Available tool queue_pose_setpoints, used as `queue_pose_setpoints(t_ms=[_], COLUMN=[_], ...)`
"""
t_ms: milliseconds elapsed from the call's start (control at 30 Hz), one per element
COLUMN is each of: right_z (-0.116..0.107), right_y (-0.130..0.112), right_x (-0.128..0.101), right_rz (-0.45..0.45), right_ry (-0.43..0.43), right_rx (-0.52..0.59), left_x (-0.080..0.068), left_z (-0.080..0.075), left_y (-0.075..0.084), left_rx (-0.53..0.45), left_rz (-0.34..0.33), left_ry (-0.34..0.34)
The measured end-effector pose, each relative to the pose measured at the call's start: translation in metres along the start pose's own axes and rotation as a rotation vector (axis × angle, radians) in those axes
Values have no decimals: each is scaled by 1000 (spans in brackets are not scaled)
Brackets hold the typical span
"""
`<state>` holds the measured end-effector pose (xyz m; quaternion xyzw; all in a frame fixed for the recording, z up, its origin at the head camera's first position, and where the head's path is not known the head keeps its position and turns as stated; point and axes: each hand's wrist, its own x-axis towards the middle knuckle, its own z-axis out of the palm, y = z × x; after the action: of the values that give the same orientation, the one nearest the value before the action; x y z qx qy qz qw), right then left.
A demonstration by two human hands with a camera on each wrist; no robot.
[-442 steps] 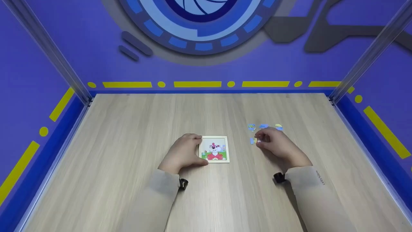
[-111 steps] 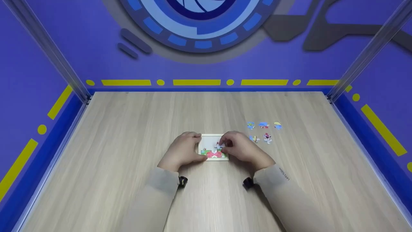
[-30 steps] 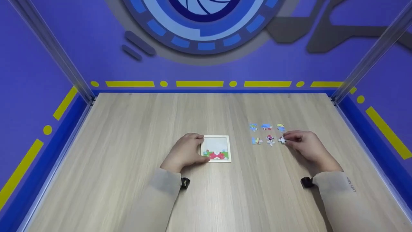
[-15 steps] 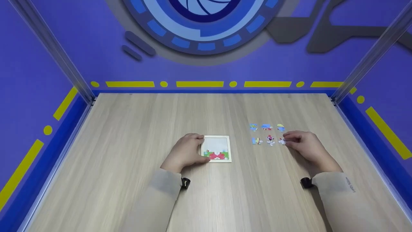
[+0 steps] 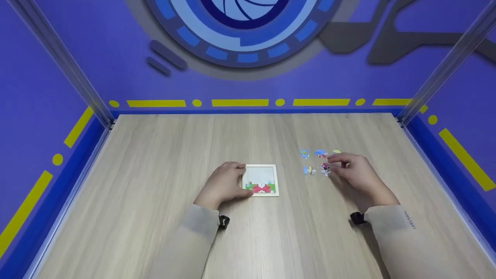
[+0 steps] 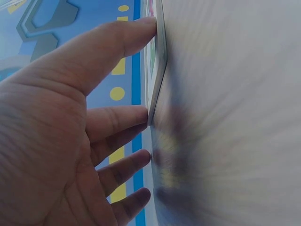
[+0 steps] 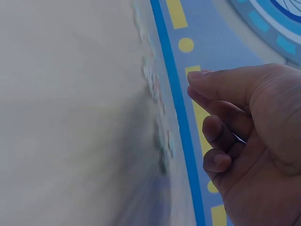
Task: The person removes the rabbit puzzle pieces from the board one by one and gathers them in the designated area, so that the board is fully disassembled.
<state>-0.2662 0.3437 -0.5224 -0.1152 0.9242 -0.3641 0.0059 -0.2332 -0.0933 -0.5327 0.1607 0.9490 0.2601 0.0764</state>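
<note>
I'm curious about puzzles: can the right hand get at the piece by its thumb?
Likely yes: the right hand looks empty, the puzzle piece lies close by, and nothing visible blocks the way.

The right hand (image 5: 358, 176) is partly hiding the yellow piece (image 5: 336, 151); the left hand (image 5: 223, 184) is covering two corners of the frame (image 5: 277, 180). Pieces (image 7: 148, 73) are blurring.

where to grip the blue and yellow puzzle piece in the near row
Probably pinch the blue-and-yellow jigsaw piece by its near and far edges, coming from above, near side. It lies flat and looks thin, with bare table in front; the cartoon-face piece sits to its right.
</note>
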Motion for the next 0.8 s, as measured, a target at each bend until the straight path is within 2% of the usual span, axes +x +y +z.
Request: queue_pose_setpoints(t_ms=[500,800], right_z=[46,73], right_y=[-60,-98], right_x=[24,30], right_rz=[-53,-79], right_ry=[8,-19], right_rx=[171,194], left_x=[-3,-3], left_z=[-2,-1], left_y=[3,0], left_rx=[-8,14], left_rz=[4,-2], left_ry=[6,-2])
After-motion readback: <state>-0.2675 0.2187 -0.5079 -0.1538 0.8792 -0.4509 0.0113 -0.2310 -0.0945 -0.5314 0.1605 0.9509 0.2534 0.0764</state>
